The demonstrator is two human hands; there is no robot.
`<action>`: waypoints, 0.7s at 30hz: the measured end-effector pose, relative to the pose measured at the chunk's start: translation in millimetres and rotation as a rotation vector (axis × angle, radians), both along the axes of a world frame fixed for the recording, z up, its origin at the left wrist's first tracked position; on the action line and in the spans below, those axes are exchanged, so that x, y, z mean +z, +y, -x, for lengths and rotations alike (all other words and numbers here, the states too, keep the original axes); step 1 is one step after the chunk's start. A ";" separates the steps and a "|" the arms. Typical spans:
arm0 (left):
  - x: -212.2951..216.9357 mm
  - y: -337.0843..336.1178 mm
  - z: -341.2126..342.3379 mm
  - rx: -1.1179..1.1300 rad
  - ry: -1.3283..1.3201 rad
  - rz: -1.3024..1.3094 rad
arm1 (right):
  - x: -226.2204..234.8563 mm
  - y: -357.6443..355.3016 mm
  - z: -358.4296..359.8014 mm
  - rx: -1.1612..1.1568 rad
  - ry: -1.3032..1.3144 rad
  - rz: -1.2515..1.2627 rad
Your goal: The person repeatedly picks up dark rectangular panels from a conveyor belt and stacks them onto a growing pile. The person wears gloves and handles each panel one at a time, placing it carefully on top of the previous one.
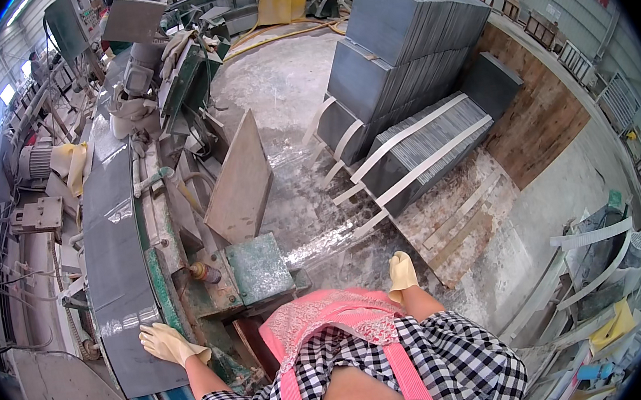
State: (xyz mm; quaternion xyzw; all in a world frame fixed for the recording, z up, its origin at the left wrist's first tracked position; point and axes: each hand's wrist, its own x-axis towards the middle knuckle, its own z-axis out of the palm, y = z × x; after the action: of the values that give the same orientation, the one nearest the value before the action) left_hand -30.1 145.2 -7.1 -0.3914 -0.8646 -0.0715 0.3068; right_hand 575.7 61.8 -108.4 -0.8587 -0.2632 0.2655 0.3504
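My left hand, in a pale yellow rubber glove, lies flat with fingers spread on the near end of a dark grey stone slab. The slab rests wet on a long machine bed running away from me on the left. My right hand, also gloved, hangs free at my side above the wet floor, fingers together, holding nothing. A pink apron and a black-and-white checked shirt fill the lower middle of the view.
Stacks of dark grey slabs bound with white straps stand on the floor ahead right. A tan board leans against the green machine block. More strapped slabs and clutter sit at the right. Wet concrete floor lies between.
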 end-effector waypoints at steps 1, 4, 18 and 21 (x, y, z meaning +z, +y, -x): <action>0.2 0.1 -0.2 0.000 -0.003 0.003 | 0.7 -0.4 0.4 -0.005 0.010 0.000; 1.6 -1.1 -0.6 0.004 -0.009 0.008 | 8.9 0.5 3.3 -0.013 0.052 0.015; 2.6 1.0 -2.9 0.011 -0.028 0.024 | 11.1 -0.7 2.3 0.024 -0.005 0.007; 3.0 0.5 -2.8 0.013 -0.032 0.022 | 8.6 -0.9 4.2 -0.018 0.081 -0.032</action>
State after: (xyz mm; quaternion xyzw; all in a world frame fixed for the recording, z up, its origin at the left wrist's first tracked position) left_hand -27.3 145.6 -4.1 -0.3879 -0.8726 -0.0661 0.2893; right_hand 571.5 61.0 -99.8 -0.8439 -0.2453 0.2925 0.3769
